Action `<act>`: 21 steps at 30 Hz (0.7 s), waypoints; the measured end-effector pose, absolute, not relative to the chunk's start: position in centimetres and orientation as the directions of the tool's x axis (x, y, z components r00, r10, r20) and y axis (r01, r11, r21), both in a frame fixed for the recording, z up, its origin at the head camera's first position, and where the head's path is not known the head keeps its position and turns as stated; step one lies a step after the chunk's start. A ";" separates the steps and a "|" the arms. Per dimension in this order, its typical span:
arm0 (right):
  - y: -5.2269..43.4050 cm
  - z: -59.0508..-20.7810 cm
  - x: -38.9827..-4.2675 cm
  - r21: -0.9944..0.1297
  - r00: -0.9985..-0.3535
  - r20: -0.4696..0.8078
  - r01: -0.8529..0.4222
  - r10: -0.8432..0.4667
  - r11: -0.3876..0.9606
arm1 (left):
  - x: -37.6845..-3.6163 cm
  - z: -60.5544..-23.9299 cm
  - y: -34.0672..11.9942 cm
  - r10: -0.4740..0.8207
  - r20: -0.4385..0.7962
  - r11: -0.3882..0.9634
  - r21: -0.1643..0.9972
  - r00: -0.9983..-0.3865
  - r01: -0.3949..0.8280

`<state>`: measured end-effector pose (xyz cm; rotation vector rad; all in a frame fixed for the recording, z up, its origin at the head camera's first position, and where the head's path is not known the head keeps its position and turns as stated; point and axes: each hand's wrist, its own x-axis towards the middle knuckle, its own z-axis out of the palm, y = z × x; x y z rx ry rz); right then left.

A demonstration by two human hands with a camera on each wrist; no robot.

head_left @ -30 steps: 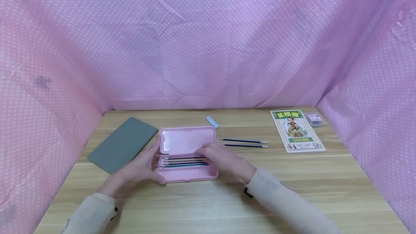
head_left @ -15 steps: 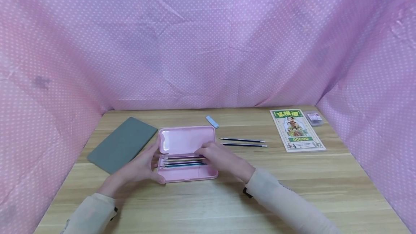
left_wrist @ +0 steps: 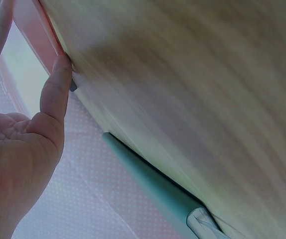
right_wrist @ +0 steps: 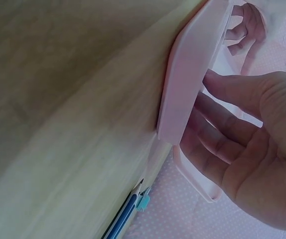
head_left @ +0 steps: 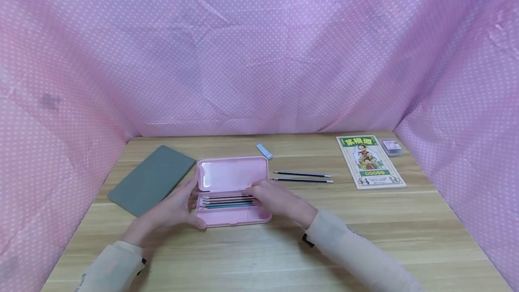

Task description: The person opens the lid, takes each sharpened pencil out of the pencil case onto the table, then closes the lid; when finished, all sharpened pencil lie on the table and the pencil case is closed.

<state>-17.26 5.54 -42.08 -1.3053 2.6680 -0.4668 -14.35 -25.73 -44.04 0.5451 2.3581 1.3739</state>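
An open pink pencil case (head_left: 233, 175) lies mid-table, with several pencils (head_left: 227, 202) lined up in its tray. My left hand (head_left: 178, 204) braces the case's left end, fingers straight along the side and the thumb at the front corner; the left wrist view shows that thumb (left_wrist: 56, 89) touching the pink edge (left_wrist: 36, 35). My right hand (head_left: 272, 196) reaches in from the right, its fingertips resting on the pencils' ends. In the right wrist view its fingers (right_wrist: 222, 124) extend loosely inside the case (right_wrist: 188, 84); no pinch shows.
Two dark pencils (head_left: 302, 177) lie just right of the case, a small blue eraser (head_left: 264, 151) behind it. A grey flat notebook (head_left: 152, 179) sits at the left, a green printed booklet (head_left: 370, 162) and a small box (head_left: 392, 147) at the far right. Pink dotted cloth walls surround the wooden table (head_left: 259, 247).
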 end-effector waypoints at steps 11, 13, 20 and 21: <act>5.3 -42.0 -17.3 -0.316 -0.597 0.017 -0.764 -0.802 0.563 | -14.4 -44.0 -25.8 0.502 -0.108 0.449 0.880 -0.858 0.153; 5.2 -42.1 -17.3 -0.306 -0.594 0.018 -0.769 -0.805 0.561 | -14.4 -43.9 -25.7 0.506 -0.109 0.447 0.882 -0.856 0.152; 5.1 -42.6 -17.4 -0.245 -0.586 0.047 -0.792 -0.809 0.559 | -14.4 -43.8 -25.6 0.514 -0.108 0.444 0.882 -0.851 0.156; 5.1 -42.6 -17.4 -0.231 -0.586 0.051 -0.795 -0.809 0.561 | -14.4 -43.8 -25.6 0.513 -0.109 0.447 0.881 -0.851 0.157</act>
